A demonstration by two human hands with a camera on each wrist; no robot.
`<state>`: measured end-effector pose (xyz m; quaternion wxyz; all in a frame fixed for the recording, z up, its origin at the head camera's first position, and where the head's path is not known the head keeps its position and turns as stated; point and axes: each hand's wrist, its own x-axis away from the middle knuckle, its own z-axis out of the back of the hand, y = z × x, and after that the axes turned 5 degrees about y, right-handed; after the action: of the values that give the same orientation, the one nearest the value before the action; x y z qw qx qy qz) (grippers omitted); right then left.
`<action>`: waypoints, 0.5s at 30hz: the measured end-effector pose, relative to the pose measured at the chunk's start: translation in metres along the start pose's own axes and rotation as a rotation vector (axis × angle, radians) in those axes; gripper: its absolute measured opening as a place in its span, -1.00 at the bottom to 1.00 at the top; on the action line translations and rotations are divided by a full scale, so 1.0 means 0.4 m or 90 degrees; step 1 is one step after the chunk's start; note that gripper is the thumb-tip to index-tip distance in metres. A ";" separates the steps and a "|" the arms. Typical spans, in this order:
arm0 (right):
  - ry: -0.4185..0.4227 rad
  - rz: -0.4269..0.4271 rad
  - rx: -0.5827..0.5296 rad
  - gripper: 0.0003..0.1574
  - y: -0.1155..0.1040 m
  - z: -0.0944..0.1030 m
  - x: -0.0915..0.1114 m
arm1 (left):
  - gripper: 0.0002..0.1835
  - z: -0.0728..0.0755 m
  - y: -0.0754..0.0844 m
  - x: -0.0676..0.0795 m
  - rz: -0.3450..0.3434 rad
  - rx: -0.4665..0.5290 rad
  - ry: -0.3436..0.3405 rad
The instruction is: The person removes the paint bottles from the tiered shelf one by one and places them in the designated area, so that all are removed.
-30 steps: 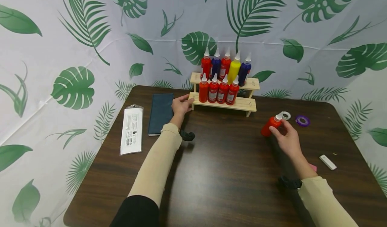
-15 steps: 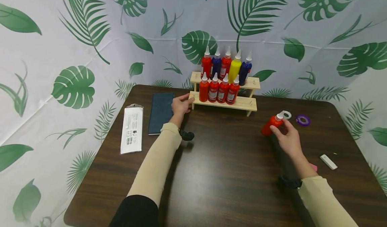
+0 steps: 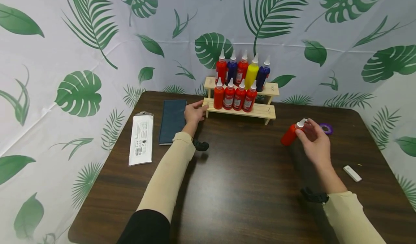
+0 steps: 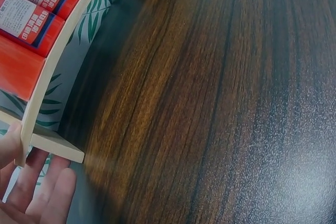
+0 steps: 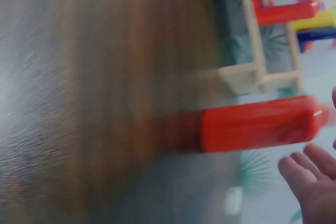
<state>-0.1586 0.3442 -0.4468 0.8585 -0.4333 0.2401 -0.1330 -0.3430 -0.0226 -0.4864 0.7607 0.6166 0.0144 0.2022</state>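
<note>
Left hand (image 3: 194, 113): pinches the rack's (image 3: 264, 111) end.
Right hand (image 3: 316, 146): spread loosely around the bottle's (image 3: 289, 135) neck.
Right wrist view: gap between fingers (image 5: 296, 174) and bottle, unclear from head.

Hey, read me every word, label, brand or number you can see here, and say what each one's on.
None can be quoted with certainty.
Front-row red bottles: label lettering, too blurred to read.
White packet: fine print, too small.
Wooden stand: tiny dark marks, illegible.
Red bottle by the right hand: nothing readable.
</note>
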 end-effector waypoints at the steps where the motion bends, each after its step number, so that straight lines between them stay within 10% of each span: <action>1: 0.029 0.006 -0.008 -0.32 -0.014 0.005 0.000 | -0.59 0.000 0.002 0.002 -0.006 -0.004 0.001; 8: 0.173 0.185 -0.029 -0.49 -0.128 0.013 -0.003 | -0.60 -0.002 0.005 0.014 -0.041 -0.020 0.014; 15: 0.023 0.273 -0.005 -0.45 -0.216 -0.088 -0.033 | -0.60 -0.004 -0.002 0.011 -0.029 -0.011 0.013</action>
<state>-0.1902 0.2751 -0.3908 0.8608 -0.3734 0.3428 0.0461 -0.3392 -0.0198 -0.4863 0.7700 0.6077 0.0347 0.1913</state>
